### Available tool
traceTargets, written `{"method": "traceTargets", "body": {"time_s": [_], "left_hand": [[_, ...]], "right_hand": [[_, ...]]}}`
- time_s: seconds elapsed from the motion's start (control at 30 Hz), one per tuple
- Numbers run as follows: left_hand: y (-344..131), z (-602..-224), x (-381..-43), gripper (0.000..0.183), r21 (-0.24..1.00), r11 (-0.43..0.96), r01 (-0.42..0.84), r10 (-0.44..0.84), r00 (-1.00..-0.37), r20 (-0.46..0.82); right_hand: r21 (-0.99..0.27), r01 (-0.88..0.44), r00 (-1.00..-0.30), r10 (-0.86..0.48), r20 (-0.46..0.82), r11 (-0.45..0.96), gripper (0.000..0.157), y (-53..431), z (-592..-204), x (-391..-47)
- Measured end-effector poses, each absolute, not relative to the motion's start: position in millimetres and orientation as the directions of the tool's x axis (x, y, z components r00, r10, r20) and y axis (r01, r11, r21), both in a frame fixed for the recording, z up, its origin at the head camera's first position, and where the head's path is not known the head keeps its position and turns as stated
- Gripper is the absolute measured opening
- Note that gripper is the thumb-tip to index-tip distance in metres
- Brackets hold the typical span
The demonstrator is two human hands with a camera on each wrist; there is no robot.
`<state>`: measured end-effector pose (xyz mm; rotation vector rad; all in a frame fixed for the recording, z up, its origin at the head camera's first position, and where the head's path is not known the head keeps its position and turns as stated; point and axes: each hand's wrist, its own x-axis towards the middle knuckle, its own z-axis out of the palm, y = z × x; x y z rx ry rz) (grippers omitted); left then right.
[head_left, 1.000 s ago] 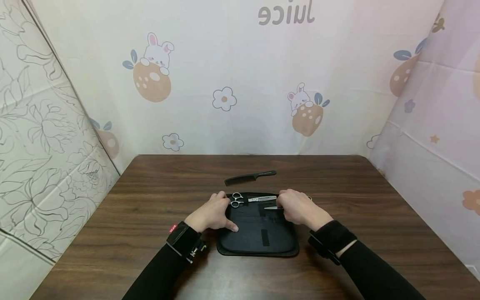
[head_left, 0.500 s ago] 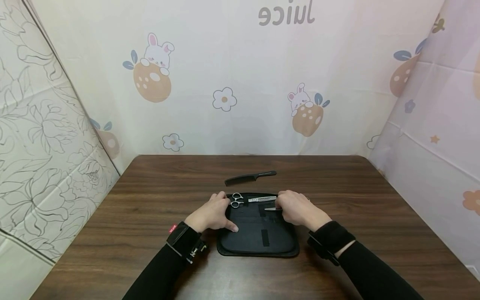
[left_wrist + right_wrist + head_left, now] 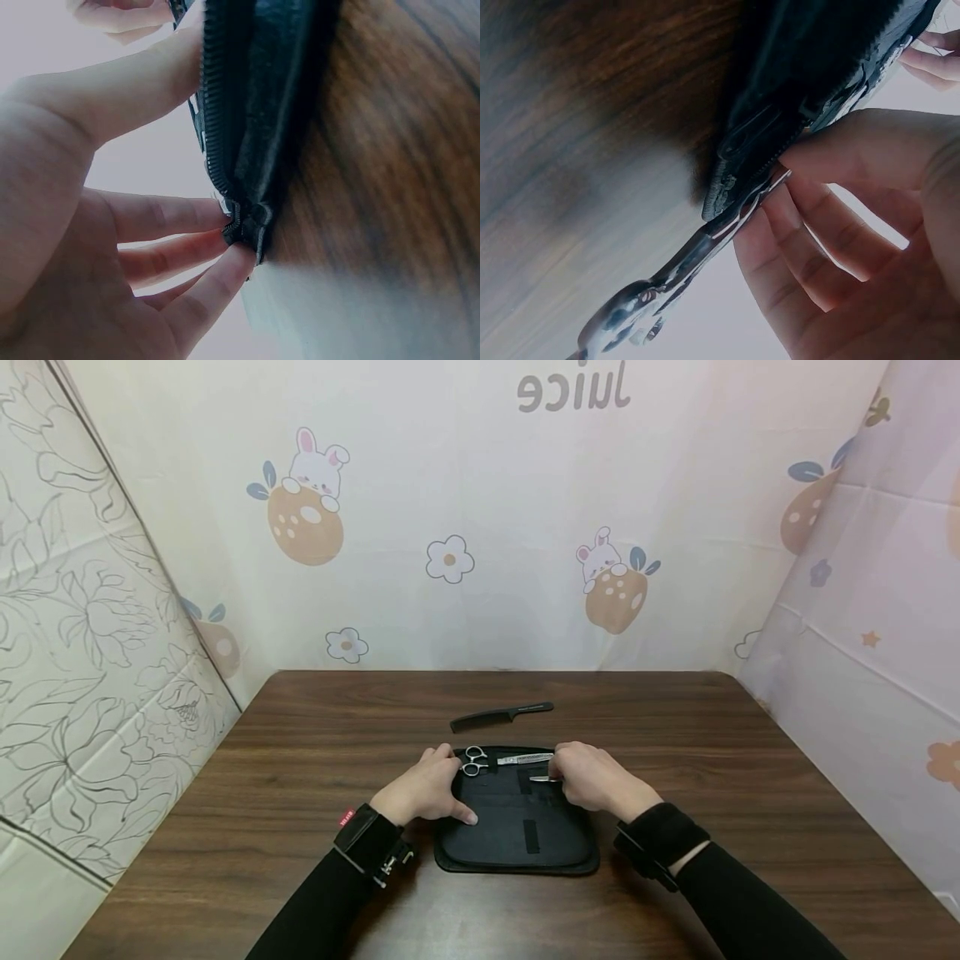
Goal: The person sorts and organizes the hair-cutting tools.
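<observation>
Black zip case [image 3: 498,842] lying open-faced on the wooden table [image 3: 315,718], centred toward the near side. Left hand [image 3: 426,787]: thumb and fingers spread apart, thumb resting on the case's left part, fingertips touching its far left corner. Right hand [image 3: 600,778]: thumb and fingers together, pinching the silver scissors [image 3: 682,262] at the case's far right; their tip points left over the case, their handles reach past its edge. Toothed scissors [image 3: 524,759] lie along the case's far edge, handles left. Beyond the case, a black comb [image 3: 502,717].
</observation>
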<state>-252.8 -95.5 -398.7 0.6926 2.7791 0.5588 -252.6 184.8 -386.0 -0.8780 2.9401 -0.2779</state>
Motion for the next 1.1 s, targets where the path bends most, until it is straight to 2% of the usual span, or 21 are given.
{"method": "traceTargets", "body": {"time_s": [1.1], "left_hand": [[-96.4,-401.1,-253.8,0.083,0.413,0.816,0.404,0.488,-0.865,-0.120]], "right_hand": [[-0.192,-0.533,-0.839,-0.544,-0.006,0.824,0.026,173.0,-389.4,-256.1]]}}
